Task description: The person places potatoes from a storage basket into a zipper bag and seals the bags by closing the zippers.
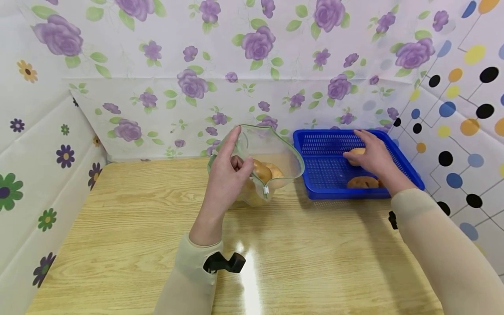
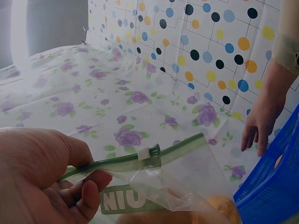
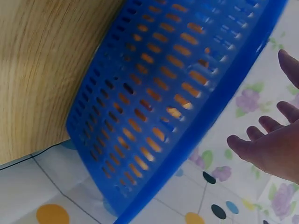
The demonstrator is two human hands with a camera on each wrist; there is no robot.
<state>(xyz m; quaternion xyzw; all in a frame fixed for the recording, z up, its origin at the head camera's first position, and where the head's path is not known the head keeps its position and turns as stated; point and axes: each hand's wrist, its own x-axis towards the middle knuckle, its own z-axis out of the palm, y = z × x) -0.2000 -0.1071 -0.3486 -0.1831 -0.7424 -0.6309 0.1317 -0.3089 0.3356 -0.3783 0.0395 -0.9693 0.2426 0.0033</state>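
My left hand (image 1: 226, 177) pinches the green zip edge of a clear plastic zip bag (image 1: 256, 199), whose mouth gapes wide on the table. Inside it lie several potatoes (image 1: 261, 171). In the left wrist view a white slider (image 2: 144, 153) sits on the zip just past the fingers. My right hand (image 1: 374, 155) is over a blue plastic basket (image 1: 328, 192), its fingers apart and slightly bent. A light potato (image 1: 354, 161) lies under that hand; contact cannot be told. A browner potato (image 1: 362, 182) rests by the basket's front wall. The right wrist view shows the hand above the rim.
The bag and basket stand side by side on a wood-grain table (image 1: 130, 227), near its back edge. A flowered sheet (image 1: 165, 113) hangs behind, and a dotted sheet (image 1: 464, 131) closes off the right side.
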